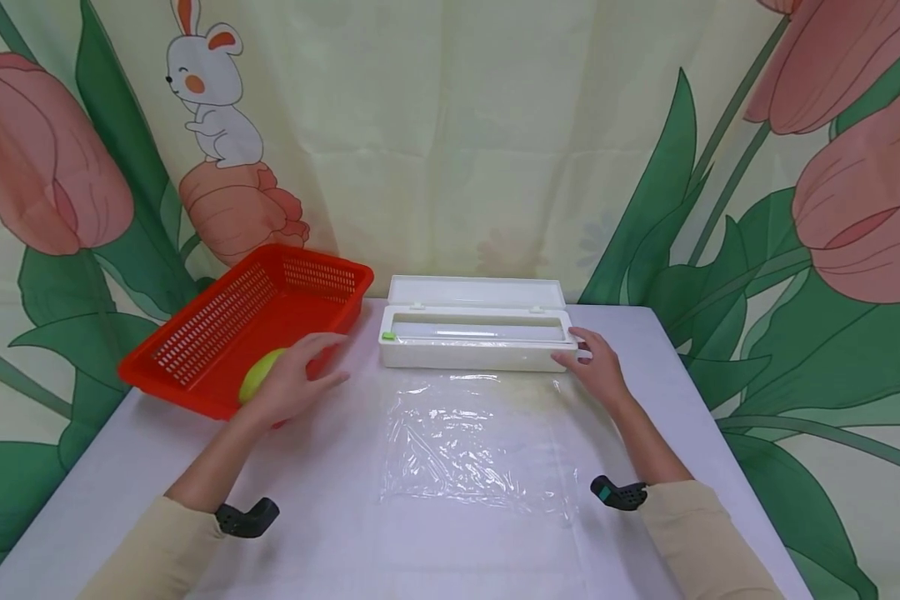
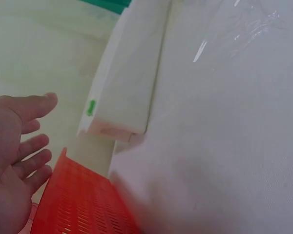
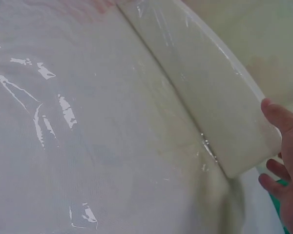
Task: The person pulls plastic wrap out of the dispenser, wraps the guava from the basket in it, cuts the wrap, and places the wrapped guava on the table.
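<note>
Head view: nearest us a clear sheet of cling film (image 1: 480, 446) lies flat and wrinkled on the white table (image 1: 330, 533), glare patches across it. Beyond it we see our left hand (image 1: 288, 385) over the near rim of the red basket (image 1: 217, 329), fingers relaxed and spread, grip wide, resting on a yellow-green fruit (image 1: 258, 375) inside. Our right hand (image 1: 598, 367) touches the right end of the white film dispenser (image 1: 476, 337), thumb and fingers loosely against it. Dispenser is long, boxy, lid up, small green tab at its left end. Floral curtain (image 1: 450, 133) hangs behind.
</note>
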Demonstrator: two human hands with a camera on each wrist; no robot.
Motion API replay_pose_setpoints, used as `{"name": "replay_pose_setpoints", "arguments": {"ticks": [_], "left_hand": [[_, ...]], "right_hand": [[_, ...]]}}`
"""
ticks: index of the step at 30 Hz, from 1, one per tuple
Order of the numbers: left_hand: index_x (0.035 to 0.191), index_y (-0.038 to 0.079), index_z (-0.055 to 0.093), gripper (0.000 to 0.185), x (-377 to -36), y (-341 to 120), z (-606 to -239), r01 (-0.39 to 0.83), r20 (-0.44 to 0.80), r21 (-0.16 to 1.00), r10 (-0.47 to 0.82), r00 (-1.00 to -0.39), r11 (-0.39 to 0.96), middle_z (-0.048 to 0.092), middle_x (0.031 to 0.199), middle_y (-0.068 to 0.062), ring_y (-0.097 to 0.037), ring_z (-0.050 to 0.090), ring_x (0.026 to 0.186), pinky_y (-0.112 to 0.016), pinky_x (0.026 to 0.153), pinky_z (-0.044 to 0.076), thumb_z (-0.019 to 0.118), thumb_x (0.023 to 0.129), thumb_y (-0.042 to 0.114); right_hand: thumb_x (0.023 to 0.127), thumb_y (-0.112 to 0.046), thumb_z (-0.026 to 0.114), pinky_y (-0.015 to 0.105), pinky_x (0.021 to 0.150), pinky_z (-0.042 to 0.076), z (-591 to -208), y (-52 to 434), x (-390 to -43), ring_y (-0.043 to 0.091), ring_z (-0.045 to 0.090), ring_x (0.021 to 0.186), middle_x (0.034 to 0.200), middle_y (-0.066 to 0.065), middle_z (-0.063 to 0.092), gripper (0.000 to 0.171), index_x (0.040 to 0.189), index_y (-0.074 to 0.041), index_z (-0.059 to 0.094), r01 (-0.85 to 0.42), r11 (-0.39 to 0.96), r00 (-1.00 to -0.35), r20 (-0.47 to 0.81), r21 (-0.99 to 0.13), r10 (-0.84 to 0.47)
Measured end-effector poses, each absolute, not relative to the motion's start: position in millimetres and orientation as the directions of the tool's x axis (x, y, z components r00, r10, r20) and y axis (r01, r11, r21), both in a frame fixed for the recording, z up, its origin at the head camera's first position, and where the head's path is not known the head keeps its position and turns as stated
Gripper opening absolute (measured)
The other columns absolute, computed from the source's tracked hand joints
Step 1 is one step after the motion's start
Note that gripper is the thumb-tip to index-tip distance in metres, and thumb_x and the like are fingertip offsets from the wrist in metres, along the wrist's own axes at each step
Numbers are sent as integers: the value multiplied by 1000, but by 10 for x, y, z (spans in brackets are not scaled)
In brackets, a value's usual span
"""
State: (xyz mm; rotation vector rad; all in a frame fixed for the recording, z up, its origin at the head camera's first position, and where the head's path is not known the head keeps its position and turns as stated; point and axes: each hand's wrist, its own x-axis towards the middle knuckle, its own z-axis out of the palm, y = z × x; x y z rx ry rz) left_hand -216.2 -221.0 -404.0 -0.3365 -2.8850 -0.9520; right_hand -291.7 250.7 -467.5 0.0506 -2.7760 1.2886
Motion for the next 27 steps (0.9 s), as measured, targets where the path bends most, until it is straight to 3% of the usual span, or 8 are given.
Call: {"name": "replay_pose_setpoints", "arguments": {"ticks": [7, 14, 22, 27], "left_hand": [[133, 28, 42, 71, -2190, -2300, -4005, 235, 177, 547, 163, -971, 804, 44, 134, -1, -22, 45, 113, -44, 77, 54, 72, 71, 47], [134, 25, 42, 70, -2203, -2402, -4045, 230, 160, 565, 168, -973, 792, 45, 134, -3, -24, 45, 115, -45, 79, 54, 69, 74, 49], [135, 26, 39, 75, -2169, -2519, -4008, 149, 92, 571, 117, -989, 807, 42, 136, -4, -26, 42, 117, -47, 80, 53, 64, 72, 58], [135, 26, 39, 72, -2148, -2633, -4020, 124, 76, 579, 97, -992, 806, 41, 136, -7, -29, 43, 116, -47, 78, 53, 66, 74, 53]], "right_hand": [[77, -45, 68, 45, 96, 45, -4665, 2480, -2980, 33, 44, 123, 140, 15, 38, 82, 142, -13, 28, -48, 599, -998, 62, -799, 3], [79, -50, 64, 45, 98, 43, -4671, 2469, -2976, 34, 41, 127, 145, 14, 33, 84, 144, -15, 24, 13, 611, -1000, -8, -791, 10], [80, -42, 66, 46, 97, 44, -4683, 2453, -3001, 35, 44, 124, 142, 17, 36, 80, 143, -12, 27, -42, 606, -999, 47, -794, -8], [80, -45, 65, 47, 97, 43, -4720, 2453, -3029, 35, 43, 124, 142, 17, 36, 81, 143, -12, 26, -47, 615, -999, 52, -787, -9]]}}
